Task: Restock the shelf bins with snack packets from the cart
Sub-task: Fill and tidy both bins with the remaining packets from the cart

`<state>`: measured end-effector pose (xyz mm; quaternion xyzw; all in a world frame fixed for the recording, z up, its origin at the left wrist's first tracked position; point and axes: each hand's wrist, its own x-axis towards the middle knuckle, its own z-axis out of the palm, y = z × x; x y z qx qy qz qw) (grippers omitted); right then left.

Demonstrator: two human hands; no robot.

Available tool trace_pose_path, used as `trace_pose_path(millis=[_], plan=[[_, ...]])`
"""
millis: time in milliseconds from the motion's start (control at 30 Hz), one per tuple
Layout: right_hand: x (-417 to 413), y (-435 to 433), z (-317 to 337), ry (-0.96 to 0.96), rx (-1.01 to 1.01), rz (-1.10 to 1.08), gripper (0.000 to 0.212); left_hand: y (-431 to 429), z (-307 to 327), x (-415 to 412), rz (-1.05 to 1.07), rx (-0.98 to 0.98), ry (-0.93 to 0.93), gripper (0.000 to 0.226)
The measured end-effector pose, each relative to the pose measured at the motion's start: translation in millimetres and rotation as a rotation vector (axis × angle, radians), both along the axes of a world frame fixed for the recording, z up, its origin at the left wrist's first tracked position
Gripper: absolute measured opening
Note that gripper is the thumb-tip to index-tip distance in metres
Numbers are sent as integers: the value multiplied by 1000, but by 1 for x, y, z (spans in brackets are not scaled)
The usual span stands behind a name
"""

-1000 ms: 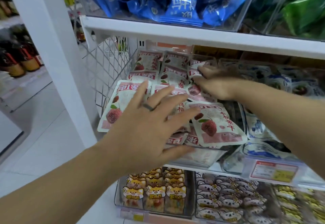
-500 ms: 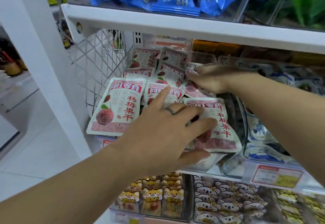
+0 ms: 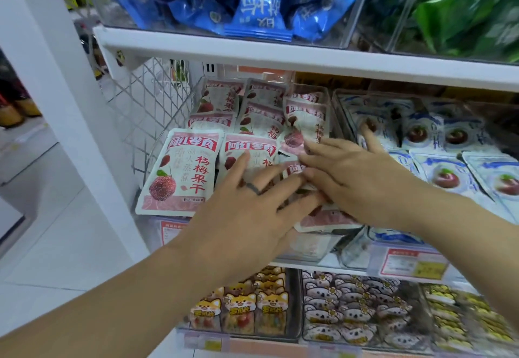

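reaches in from the lower left of the frame with the left hand (image 3: pixel 247 211), fingers straight and spread, palm down on the pink bayberry snack packets (image 3: pixel 261 124) at the centre; wears a dark ring (image 3: pixel 252 188) on one finger there. comes in from the right edge with the right hand (image 3: pixel 356 183), likewise flat and unclenched, fingers stretched over the same packets and meeting the left fingertips mid-frame, one finger pointing up toward the neighbouring packets. grips nothing with either hand. shows the pink packets stacked in rows in a clear bin (image 3: pixel 311 245) under the white shelf board (image 3: pixel 280 57), with one front packet (image 3: pixel 179 172) lying face up at centre left, just beside the left hand. borders that bin with a white wire mesh panel (image 3: pixel 140 110) on the left and white-and-blue plum packets (image 3: pixel 446 175) on the right. carries blue packets (image 3: pixel 258 6) and green packets (image 3: pixel 463 6) in clear bins across the top, above the board. has a red-and-yellow price tag (image 3: pixel 410 265) at lower right, and along the bottom fox-faced packets (image 3: pixel 241 310), koala-faced packets (image 3: pixel 351 312) and yellow packets (image 3: pixel 463 315).
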<state>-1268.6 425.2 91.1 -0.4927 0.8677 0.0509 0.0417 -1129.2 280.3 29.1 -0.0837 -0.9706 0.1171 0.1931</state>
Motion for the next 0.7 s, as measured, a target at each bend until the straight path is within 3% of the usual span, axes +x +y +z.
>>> trace_pose_path(millis=[133, 267, 367, 467, 700], plan=[[2, -9, -6, 186, 49, -17, 58, 0, -1, -1, 25, -27, -9, 48], [17, 10, 0, 58, -169, -15, 84, 1, 9, 11, -1, 21, 15, 46], [28, 21, -2, 24, -46, 15, 98, -15, 13, 24, 66, 20, 6, 54], [33, 25, -25, 175, -39, 43, 79, -34, 10, 32, 242, -8, -74, 63], [41, 21, -44, 261, -575, -36, 44, -44, 1, 29, 258, -6, -102, 60]])
